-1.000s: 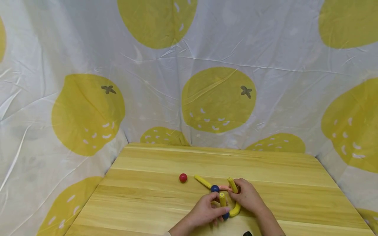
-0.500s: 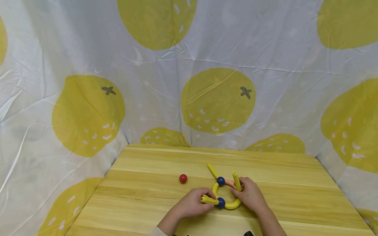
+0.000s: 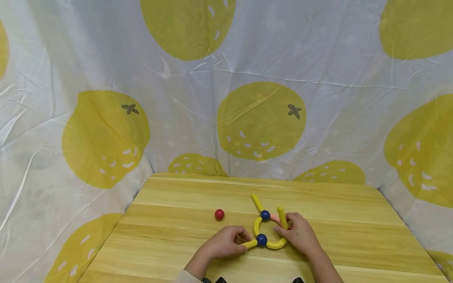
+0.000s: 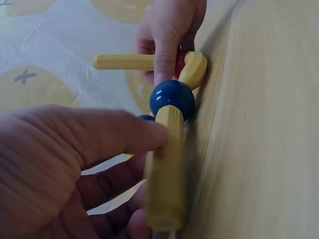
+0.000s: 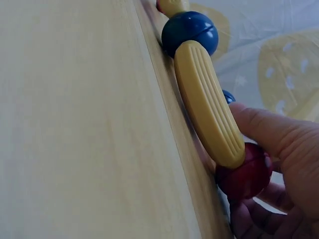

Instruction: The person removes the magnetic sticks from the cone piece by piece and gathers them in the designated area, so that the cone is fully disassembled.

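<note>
A ring of magnetic rods and balls lies on the table. It has curved yellow rods [image 3: 276,245], a curved pink rod [image 3: 274,218], a near blue ball [image 3: 262,240] and a far blue ball [image 3: 265,215]. My left hand [image 3: 226,241] pinches a straight yellow rod [image 4: 167,174] that sticks out leftward from the near blue ball. My right hand [image 3: 301,235] grips a red ball [image 5: 245,172] at the ring's right side; the head view hides this ball. An upright yellow rod [image 3: 282,216] rises there. Another straight yellow rod [image 3: 257,202] points away from the far blue ball.
A loose red ball [image 3: 219,214] sits on the wooden table [image 3: 170,228], left of the ring. Behind and beside the table hangs a lemon-print cloth [image 3: 191,118]. Dark objects [image 3: 298,280] show at the bottom edge of the head view.
The rod in my left hand has swung from upright down to the left, almost flat. The ring has turned and opened into view, its far rod shifting right and away. My right hand keeps its grip.
</note>
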Available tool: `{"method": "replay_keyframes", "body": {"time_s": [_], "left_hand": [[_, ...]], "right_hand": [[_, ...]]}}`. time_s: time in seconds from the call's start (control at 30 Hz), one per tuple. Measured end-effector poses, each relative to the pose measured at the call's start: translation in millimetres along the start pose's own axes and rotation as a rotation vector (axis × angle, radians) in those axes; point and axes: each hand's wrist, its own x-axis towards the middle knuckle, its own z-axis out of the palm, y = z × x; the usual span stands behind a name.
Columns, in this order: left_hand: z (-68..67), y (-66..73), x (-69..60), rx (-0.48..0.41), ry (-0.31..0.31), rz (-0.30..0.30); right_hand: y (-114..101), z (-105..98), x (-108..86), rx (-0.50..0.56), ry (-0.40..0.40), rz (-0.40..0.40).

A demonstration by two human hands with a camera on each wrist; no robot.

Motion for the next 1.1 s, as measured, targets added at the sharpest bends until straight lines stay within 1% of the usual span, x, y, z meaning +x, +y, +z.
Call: {"method": "replay_keyframes", "body": {"time_s": [0.1,0.17,0.23,0.27,0.33,0.37,0.47,0.53,0.6,0.67,0.77,0.83,0.9,1.0,1.1], "left_hand": [[-0.6,-0.8,0.0,0.016,0.003,-0.021],[-0.7,-1.3,0.0,0.018,0.004,-0.032],[-1.1,-1.3,-0.4,0.018,0.002,-0.039],[-1.2,-1.5,-0.4,0.017,0.000,-0.040],[-1.3,-1.8,-0.4,0.017,-0.006,-0.038],[-1.5,-1.7,-0.3,0.015,-0.011,-0.033],[-1.5,-1.7,0.0,-0.010,-0.031,-0.020],[-1.5,-1.1,0.2,-0.051,-0.046,-0.017],[-1.1,-0.7,0.8,-0.087,-0.044,-0.020],[-0.2,-0.3,2.0,-0.091,-0.012,-0.012],[4.7,-0.4,5.3,-0.089,0.077,0.016],[9.2,-0.6,7.5,-0.112,0.129,0.039],[14.7,-1.0,9.6,-0.185,0.155,0.049],[21.5,-1.8,12.1,-0.287,0.180,0.043],[26.9,-3.1,14.4,-0.348,0.215,0.032]], "right_hand": [[3.5,-3.8,-1.2,0.101,-0.049,0.011],[6.1,-8.3,-3.0,0.209,-0.105,0.015],[7.8,-12.8,-4.7,0.294,-0.148,0.020],[8.2,-14.8,-5.2,0.326,-0.168,0.018],[8.5,-17.3,-5.2,0.350,-0.191,0.002],[8.1,-17.6,-4.8,0.346,-0.193,-0.002],[7.0,-17.2,-4.1,0.321,-0.203,-0.050],[6.6,-15.3,-4.2,0.304,-0.207,-0.089],[5.9,-13.6,-4.8,0.297,-0.213,-0.137],[5.8,-11.3,-4.9,0.279,-0.216,-0.172],[7.0,-8.9,-3.9,0.254,-0.232,-0.244],[7.7,-7.6,-3.2,0.234,-0.242,-0.287],[7.6,-6.9,-3.2,0.229,-0.250,-0.325],[6.0,-5.9,-4.0,0.216,-0.254,-0.331],[5.1,-4.6,-4.6,0.197,-0.258,-0.322]]}}
